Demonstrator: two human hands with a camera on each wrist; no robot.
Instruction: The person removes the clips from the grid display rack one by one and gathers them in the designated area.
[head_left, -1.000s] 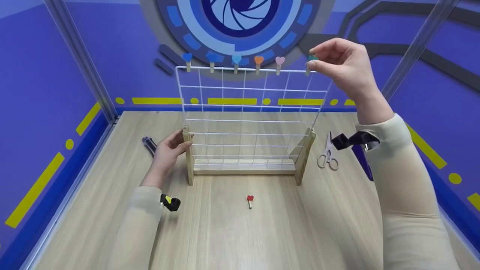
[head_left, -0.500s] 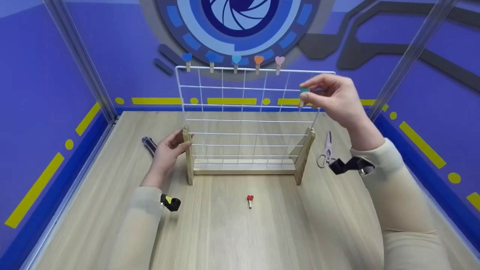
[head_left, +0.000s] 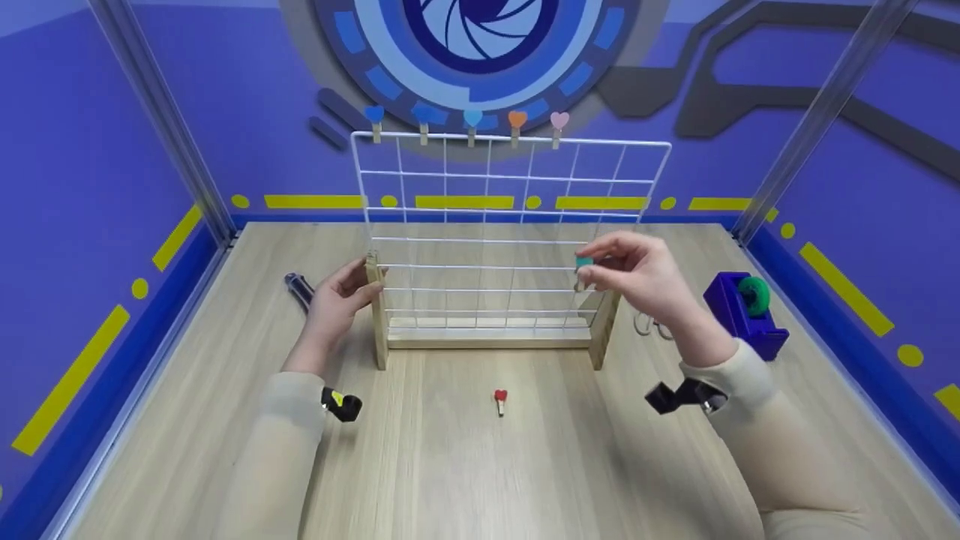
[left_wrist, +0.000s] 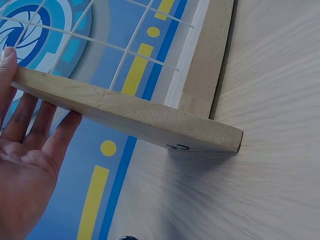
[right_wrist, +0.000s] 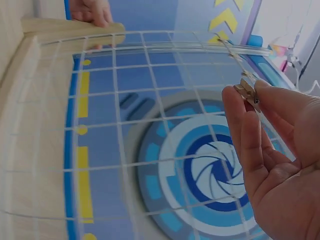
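My left hand (head_left: 334, 311) holds the left wooden upright (head_left: 379, 322) of a stand, thumb in front and fingers behind it. In the left wrist view the fingers (left_wrist: 62, 135) reach along the underside of that upright (left_wrist: 125, 112). My right hand (head_left: 645, 274) pinches a small wooden clothespin (head_left: 583, 262) with a teal heart, in front of the stand's lower right part. The right wrist view shows the clothespin (right_wrist: 246, 92) between thumb and fingertips. Heart clothespins in blues, orange (head_left: 517, 120) and pink (head_left: 559, 121) line the top wire of the white grid (head_left: 510, 178).
A red heart clothespin (head_left: 501, 401) lies on the table (head_left: 465, 480) before the stand. Right of the stand are scissors (head_left: 643, 325), partly hidden by my hand, and a purple tape dispenser (head_left: 731, 307). A dark tubular object (head_left: 298, 289) lies behind my left hand.
My right hand has taken the teal clothespin off the top wire's right end and come down and slightly left with it. The tape dispenser is now uncovered. My left hand stays put.
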